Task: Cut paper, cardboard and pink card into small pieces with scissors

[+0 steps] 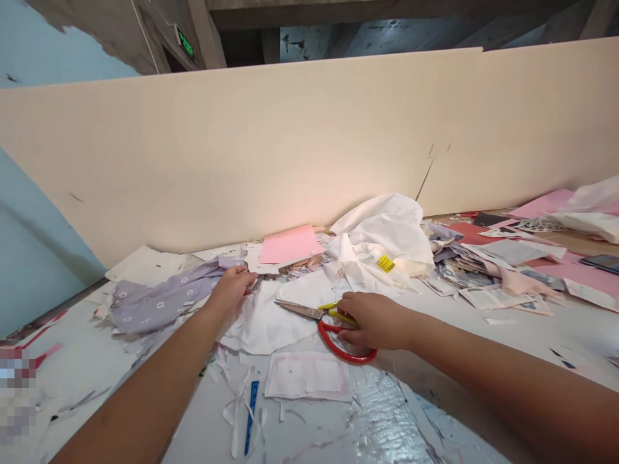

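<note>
My left hand (pixel 233 291) rests at the top of a piece of white cloth (pixel 264 320), its fingers closed on the cloth's edge beside a lilac flower-print fabric (pixel 164 298). My right hand (pixel 376 321) curls over the scissors (pixel 322 320), which have red handles, yellow-taped parts and steel blades pointing left. The blades lie on the white cloth, and my palm hides part of the handles.
A tall cream board (pixel 271 145) runs along the far side of the white-covered table (pixel 91 374). Crumpled white fabric (pixel 384 235), a pink sheet (pixel 290 244), stacked paper scraps (pixel 483 264) and a blue ruler (pixel 251 415) lie about.
</note>
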A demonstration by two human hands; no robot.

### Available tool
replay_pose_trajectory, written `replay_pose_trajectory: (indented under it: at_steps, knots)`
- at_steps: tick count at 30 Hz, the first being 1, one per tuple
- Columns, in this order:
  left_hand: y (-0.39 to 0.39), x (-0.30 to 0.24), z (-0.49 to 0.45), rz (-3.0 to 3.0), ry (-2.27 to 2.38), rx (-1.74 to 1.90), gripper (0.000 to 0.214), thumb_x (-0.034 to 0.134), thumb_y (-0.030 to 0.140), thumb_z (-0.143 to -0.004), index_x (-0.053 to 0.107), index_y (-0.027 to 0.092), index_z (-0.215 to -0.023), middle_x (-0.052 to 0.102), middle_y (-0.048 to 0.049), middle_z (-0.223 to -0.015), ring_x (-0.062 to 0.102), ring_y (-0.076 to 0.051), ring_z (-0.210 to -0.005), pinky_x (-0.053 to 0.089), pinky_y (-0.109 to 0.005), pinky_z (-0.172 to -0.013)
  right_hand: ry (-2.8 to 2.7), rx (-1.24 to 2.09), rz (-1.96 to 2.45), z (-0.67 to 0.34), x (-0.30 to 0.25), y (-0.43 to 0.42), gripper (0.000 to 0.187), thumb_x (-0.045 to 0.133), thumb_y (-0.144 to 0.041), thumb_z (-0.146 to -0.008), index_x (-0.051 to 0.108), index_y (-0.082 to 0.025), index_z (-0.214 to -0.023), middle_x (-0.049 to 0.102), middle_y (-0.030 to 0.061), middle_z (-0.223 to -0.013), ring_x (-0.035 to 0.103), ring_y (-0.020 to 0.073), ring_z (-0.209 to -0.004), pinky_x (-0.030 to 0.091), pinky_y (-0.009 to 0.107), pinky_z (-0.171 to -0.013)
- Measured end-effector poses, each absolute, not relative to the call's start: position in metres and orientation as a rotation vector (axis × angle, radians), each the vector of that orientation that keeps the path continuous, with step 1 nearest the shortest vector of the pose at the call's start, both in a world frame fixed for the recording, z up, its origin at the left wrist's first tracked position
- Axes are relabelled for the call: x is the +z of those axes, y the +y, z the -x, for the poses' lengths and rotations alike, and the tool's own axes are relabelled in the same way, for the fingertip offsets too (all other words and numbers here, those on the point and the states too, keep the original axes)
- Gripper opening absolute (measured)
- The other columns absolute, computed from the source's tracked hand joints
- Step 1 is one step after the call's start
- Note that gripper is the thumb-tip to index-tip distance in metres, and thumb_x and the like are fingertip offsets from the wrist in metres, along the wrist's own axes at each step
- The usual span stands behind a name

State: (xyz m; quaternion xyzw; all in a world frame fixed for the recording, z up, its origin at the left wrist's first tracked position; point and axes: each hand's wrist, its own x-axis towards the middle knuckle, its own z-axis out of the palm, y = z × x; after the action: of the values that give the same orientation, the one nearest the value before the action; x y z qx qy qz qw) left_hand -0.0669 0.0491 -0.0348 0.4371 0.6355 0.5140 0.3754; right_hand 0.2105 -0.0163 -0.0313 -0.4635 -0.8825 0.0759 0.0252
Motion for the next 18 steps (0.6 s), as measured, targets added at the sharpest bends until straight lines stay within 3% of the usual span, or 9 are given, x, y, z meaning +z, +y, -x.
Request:
replay_pose_trajectory:
  at_steps: [4,7,15,18]
  knots:
    - [0.062,-0.017,0.059,-1.096,1.639,1.155,0.032,0.051,0.03,-0.08,0.05,0.013,-0.107,0.057,-0.0071,-0.099,0.057,-0.016,-0.084,0.048,-0.032,-0.07,-2.666,0.207,1.372,-0.212,-0.04,-0.012,0.027,0.049,-0.047,-0.072,0.05,-0.02,-0.077,0.057,0.004,-0.079,0.05,0.0169,-0.066,0.027,0.025,-0.051]
    - [0.076,-0.01,0.052,-1.108,1.694,1.007,0.033,0.049,0.031,-0.082,0.049,0.015,-0.111,0.053,-0.0082,-0.111,0.055,-0.019,-0.093,0.047,-0.04,-0.077,-2.638,0.197,1.358,-0.212,-0.044,-0.011,0.025,0.049,-0.045,-0.072,0.048,-0.02,-0.076,0.057,0.003,-0.078,0.048,0.0161,-0.065,0.026,0.025,-0.051]
    - [0.092,0.025,0.066,-1.484,2.092,0.857,0.033,0.049,0.031,-0.082,0.05,0.016,-0.111,0.054,-0.0079,-0.111,0.055,-0.019,-0.093,0.047,-0.039,-0.077,-2.611,0.207,1.373,-0.212,-0.049,-0.007,0.025,0.051,-0.044,-0.069,0.046,-0.02,-0.073,0.056,0.0003,-0.075,0.046,0.014,-0.063,0.024,0.024,-0.05]
    - [0.083,0.062,0.084,-1.712,2.324,0.951,0.029,0.046,0.025,-0.082,0.053,0.01,-0.105,0.057,-0.0145,-0.107,0.051,-0.029,-0.101,0.04,-0.045,-0.083,-2.605,0.206,1.375,-0.211,-0.049,-0.006,0.024,0.052,-0.044,-0.069,0.045,-0.02,-0.072,0.055,-0.0003,-0.075,0.046,0.0135,-0.062,0.024,0.024,-0.05]
